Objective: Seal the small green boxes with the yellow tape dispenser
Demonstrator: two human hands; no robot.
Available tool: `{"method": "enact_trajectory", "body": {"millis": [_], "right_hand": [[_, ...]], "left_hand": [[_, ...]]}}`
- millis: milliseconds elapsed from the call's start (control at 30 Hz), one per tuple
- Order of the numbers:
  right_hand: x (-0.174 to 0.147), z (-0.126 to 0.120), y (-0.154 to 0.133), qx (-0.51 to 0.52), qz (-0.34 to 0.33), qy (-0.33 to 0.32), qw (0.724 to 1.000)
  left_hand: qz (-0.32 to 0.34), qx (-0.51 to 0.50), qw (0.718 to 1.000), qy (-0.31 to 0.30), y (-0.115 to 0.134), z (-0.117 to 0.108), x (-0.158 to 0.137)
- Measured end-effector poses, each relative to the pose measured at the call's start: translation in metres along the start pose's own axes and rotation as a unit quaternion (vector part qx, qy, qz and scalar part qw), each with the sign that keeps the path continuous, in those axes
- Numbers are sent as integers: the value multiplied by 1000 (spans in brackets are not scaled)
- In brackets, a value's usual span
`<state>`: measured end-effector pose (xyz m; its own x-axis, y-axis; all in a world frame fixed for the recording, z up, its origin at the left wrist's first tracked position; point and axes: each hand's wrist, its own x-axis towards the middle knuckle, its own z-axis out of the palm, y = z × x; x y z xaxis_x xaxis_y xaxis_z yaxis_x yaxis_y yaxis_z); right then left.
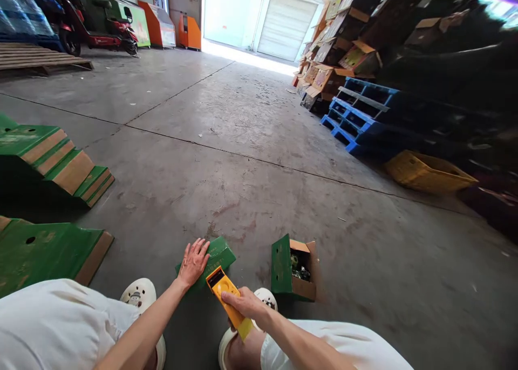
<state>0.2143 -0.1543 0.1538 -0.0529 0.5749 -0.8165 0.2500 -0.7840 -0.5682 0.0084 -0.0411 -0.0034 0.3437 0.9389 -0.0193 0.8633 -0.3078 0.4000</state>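
Observation:
My left hand [194, 262] lies flat, fingers stretched, on the top of a small closed green cardboard box [220, 252] on the floor. My right hand [246, 302] is wrapped round an orange-yellow handheld tool [229, 293], whose kind I cannot make out. The tool is tilted, its dark-slotted front end close to the box's near right edge; whether they touch I cannot tell. A yellow strip shows at its lower end. Right of my hands stands an open green cardboard box [282, 267] with dark and greenish small items inside, not clear enough to name.
Stacked green cartons [76, 170] and another green carton [52, 251] stand at left. Blue pallets [356, 114], a yellow crate [429, 170] and piled cardboard boxes [324, 79] line the right. A red scooter [97, 38] and a wooden pallet [40, 57] are far left. Concrete floor [226, 181] stretches ahead.

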Motion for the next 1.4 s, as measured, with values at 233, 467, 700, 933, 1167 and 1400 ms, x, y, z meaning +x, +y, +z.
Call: {"method": "enact_trajectory", "body": {"millis": [233, 467, 700, 933, 1167, 1400], "right_hand": [[-1, 5, -11, 1, 6, -27, 1000], [16, 16, -34, -13, -19, -27, 999], [-13, 10, -17, -1, -22, -21, 1000], [-25, 9, -24, 26, -46, -37, 998], [-38, 2, -16, 22, -26, -48, 998], [-9, 12, -15, 41, -26, -49, 998]], "left_hand": [[55, 53, 993, -94, -7, -10, -41], [-3, 98, 975, -198, 6, -27, -48], [1, 33, 979, -204, -12, -51, -32], [-16, -49, 972, -230, -47, -67, 3], [-47, -73, 959, -269, -67, -72, 26], [-78, -106, 948, -289, -77, -76, 37]]}}
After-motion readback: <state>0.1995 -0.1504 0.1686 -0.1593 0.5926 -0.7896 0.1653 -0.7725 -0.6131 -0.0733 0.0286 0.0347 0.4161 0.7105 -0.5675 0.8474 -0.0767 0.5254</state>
